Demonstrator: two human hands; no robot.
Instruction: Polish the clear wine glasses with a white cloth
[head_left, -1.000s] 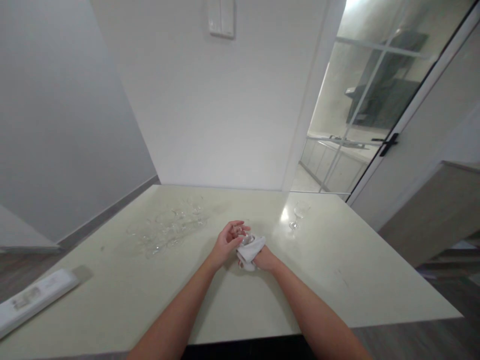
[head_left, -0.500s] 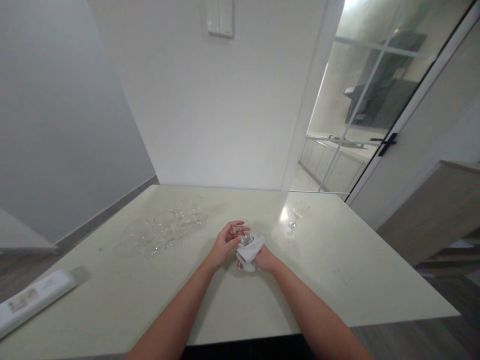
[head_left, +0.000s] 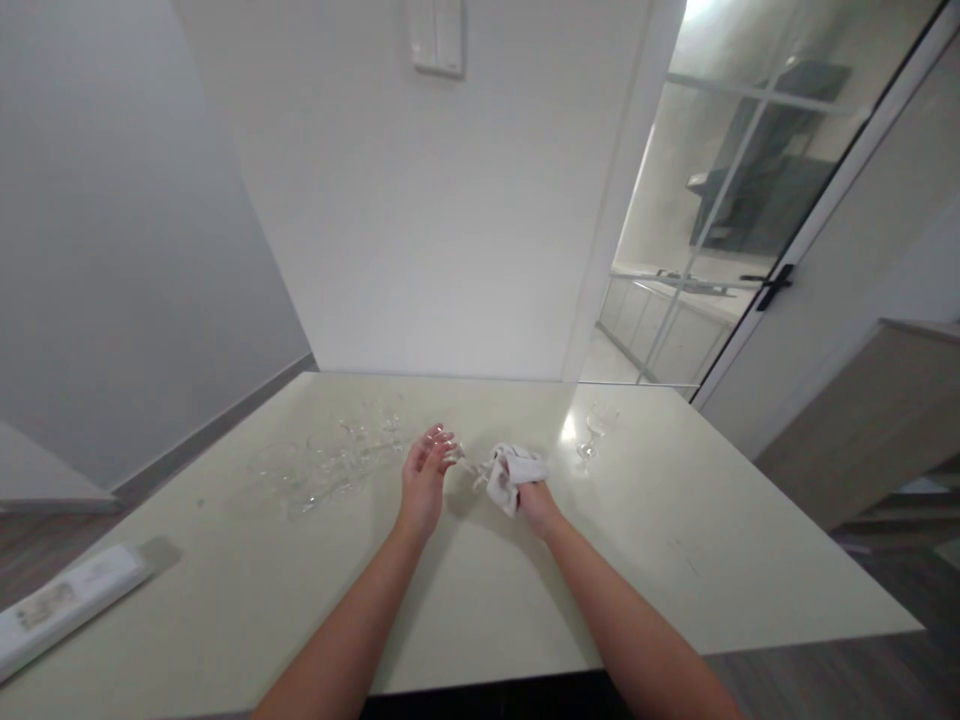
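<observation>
Lying at the far left of the pale counter (head_left: 315, 610): one white oblong box (head_left: 67, 605), printed on its upper face, cut off by the edge of view. Behind it, one grey wall (head_left: 135, 220).

Next, left of centre: one group of clear stemmed glasses (head_left: 322, 470), standing close together on the counter; exact count not readable, outlines overlapping.

Next: one left hand (head_left: 424, 475), bare, palm turned inward, fingers curled around the left end of a clear glass. Above, on the white wall (head_left: 450, 220): one white switch plate (head_left: 437, 40).

Centre: the held glass (head_left: 471, 466), tilted, its stem running between the two hands, its right end against the cloth.

Just right: one white cloth (head_left: 513, 472), bunched, covering most of the right hand (head_left: 534, 502); fingers clamped on the fabric, individual placement hidden.

Further right: one lone stemmed glass (head_left: 595, 432), upright on the counter, well apart from the group.

Far right: one paned door (head_left: 724, 190), black handle (head_left: 776, 287); beside it, one wooden cabinet (head_left: 870, 430).
</observation>
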